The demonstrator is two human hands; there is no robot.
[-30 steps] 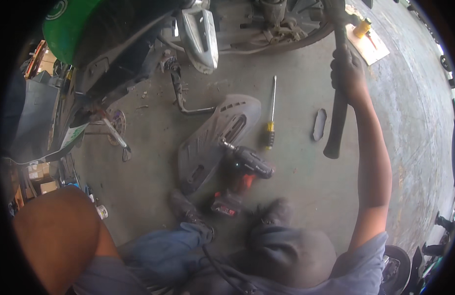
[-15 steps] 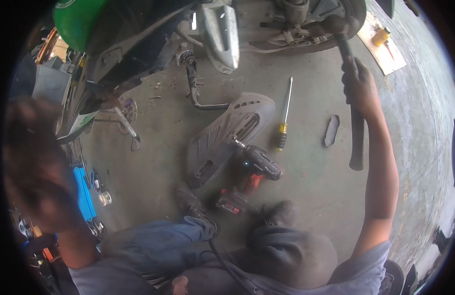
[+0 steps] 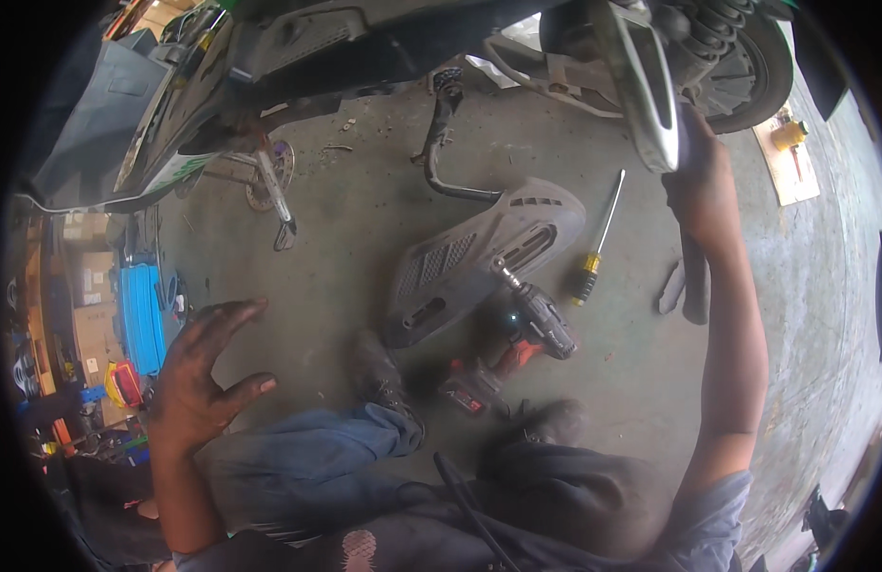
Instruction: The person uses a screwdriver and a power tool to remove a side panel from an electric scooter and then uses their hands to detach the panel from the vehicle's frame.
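My right hand (image 3: 705, 195) grips a hammer (image 3: 695, 286) by its dark handle, whose lower end hangs below the fist. The hammer's head is hidden behind my hand and the silver footrest-like bracket (image 3: 641, 86) of a scooter (image 3: 384, 52). On the left, my left hand (image 3: 207, 377) is held above the floor, fingers spread, with nothing in it. Between my arms lie a grey plastic panel (image 3: 460, 272), a cordless impact wrench (image 3: 541, 324) with a socket, and a yellow-handled screwdriver (image 3: 593, 267).
The scooter's rear wheel (image 3: 746, 91) and coil spring (image 3: 722, 29) are at the far right. A bent metal stand (image 3: 436, 157) reaches down to the panel. A yellow container (image 3: 789, 133) stands on a board at the right. At the left are a blue case (image 3: 142, 319) and cardboard boxes (image 3: 96, 296).
My view has shifted, so the scooter sits further right. My right hand with the hammer is now beside the silver bracket. My left hand, blurred and raised before, has come lower with fingers spread.
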